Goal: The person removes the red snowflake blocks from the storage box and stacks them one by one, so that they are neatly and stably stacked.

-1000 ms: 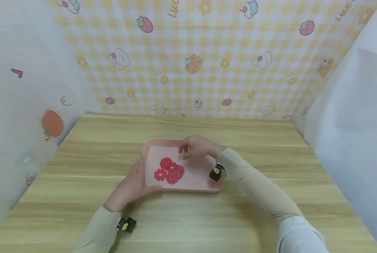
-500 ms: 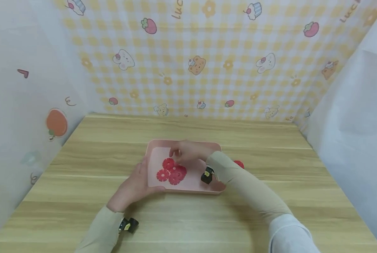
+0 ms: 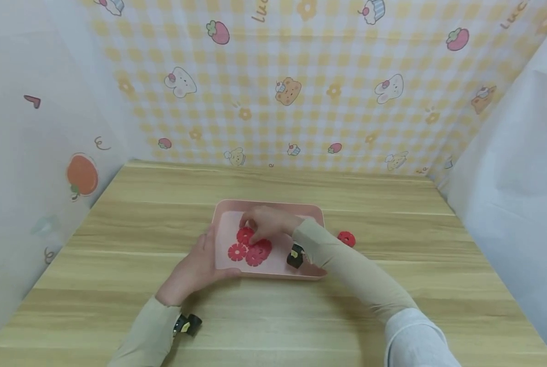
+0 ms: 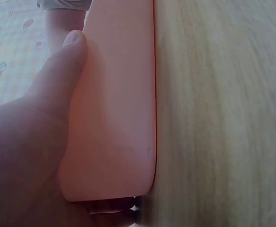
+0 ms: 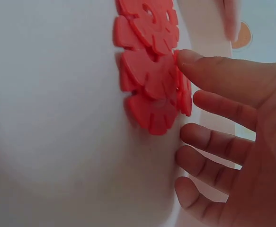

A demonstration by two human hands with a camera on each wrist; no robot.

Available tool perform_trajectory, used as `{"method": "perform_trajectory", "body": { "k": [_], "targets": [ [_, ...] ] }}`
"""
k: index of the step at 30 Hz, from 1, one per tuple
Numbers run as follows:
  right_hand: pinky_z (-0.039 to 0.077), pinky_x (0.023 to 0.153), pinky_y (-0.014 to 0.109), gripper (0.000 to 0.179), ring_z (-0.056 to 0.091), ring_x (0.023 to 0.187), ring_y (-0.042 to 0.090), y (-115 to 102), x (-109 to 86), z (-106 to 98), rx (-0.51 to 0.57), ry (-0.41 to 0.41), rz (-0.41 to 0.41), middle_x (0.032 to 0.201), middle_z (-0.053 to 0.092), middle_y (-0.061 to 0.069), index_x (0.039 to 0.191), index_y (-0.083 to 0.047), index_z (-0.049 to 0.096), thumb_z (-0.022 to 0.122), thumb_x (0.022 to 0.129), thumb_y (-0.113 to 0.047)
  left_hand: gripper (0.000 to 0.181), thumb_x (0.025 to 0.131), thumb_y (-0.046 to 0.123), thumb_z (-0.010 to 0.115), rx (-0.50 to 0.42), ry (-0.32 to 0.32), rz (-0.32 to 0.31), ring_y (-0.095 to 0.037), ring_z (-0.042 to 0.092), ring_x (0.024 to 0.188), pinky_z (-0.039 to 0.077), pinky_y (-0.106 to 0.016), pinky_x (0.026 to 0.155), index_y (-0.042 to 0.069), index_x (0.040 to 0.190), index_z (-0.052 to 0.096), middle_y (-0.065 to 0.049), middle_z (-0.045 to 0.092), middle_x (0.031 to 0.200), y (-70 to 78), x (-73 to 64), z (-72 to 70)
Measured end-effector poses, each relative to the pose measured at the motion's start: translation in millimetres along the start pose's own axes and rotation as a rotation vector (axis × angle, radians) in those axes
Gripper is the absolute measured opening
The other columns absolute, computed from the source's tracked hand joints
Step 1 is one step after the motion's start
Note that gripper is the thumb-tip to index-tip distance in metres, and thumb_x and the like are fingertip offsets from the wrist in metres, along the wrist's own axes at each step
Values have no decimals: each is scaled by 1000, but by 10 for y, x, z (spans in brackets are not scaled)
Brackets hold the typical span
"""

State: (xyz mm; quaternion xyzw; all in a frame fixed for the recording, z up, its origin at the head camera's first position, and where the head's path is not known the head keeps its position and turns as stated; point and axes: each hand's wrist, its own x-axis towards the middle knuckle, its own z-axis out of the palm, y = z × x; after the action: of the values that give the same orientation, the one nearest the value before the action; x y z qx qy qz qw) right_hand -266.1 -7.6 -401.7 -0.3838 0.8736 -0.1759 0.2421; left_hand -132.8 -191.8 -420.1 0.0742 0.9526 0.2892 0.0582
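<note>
My left hand (image 3: 195, 265) grips the near left corner of a shallow pink tray (image 3: 278, 277), its thumb along the front wall and the other fingers at the left side. In the left wrist view the thumb lies against the tray's wall (image 4: 119, 104). Inside the tray is a cluster of red slotted plastic discs, snowflake building pieces (image 3: 257, 253), some overlapping. My right hand (image 3: 271, 223) reaches into the tray above them. Thumb and index finger pinch one red snowflake disc (image 5: 184, 90) at the cluster's edge, while the other fingers stay loosely bent.
Another red disc (image 3: 346, 238) lies on the wooden table (image 3: 273, 321) just right of the tray, partly behind my right sleeve. A yellow checked cloth (image 3: 273, 122) hangs at the table's back, with white sheets (image 3: 521, 168) on both sides.
My right hand has moved left and down onto the discs, and its fingers have closed on one. The disc right of the tray has come out from behind the arm. My left hand keeps its grip.
</note>
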Motion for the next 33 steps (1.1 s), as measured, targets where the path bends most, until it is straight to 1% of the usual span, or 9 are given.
{"method": "perform_trajectory", "body": {
  "k": [7, 15, 22, 29, 33],
  "targets": [
    [49, 82, 19, 44, 54, 92, 12, -11, 15, 41, -56, 14, 14, 102, 57, -5, 119, -22, 64, 80, 78, -25, 128, 64, 62, 78, 1, 5, 13, -33, 50, 113, 53, -50, 88, -3, 148, 8, -22, 41, 132, 4, 3, 9],
    [49, 81, 19, 41, 54, 91, 11, 0, 46, 62, -73, 22, 13, 101, 57, -4, 117, -21, 65, 79, 79, -26, 130, 64, 63, 78, 11, -12, -8, -35, 50, 115, 52, -52, 89, -3, 149, 5, -24, 39, 135, 8, 2, 7],
    [49, 82, 19, 38, 55, 91, 11, 24, 27, 51, -39, 33, 15, 100, 60, -7, 114, -21, 66, 79, 79, -26, 129, 64, 61, 78, -1, -15, -7, -36, 49, 117, 52, -52, 90, -3, 149, 5, -24, 38, 137, 14, 7, 6],
    [50, 79, 19, 35, 56, 88, 11, 36, -27, 2, -17, 56, 12, 96, 61, -8, 109, -20, 66, 80, 78, -25, 127, 64, 60, 80, 1, 4, 1, -35, 50, 117, 52, -51, 89, -3, 149, 8, -23, 40, 136, 12, 8, 3],
    [52, 77, 20, 31, 59, 86, 11, 38, -82, -48, 48, 45, 25, 95, 62, -8, 107, -21, 67, 79, 79, -23, 127, 64, 60, 80, 0, 3, -3, -36, 49, 117, 53, -51, 88, -3, 149, 9, -23, 40, 136, 10, 7, -2]
  ]
}}
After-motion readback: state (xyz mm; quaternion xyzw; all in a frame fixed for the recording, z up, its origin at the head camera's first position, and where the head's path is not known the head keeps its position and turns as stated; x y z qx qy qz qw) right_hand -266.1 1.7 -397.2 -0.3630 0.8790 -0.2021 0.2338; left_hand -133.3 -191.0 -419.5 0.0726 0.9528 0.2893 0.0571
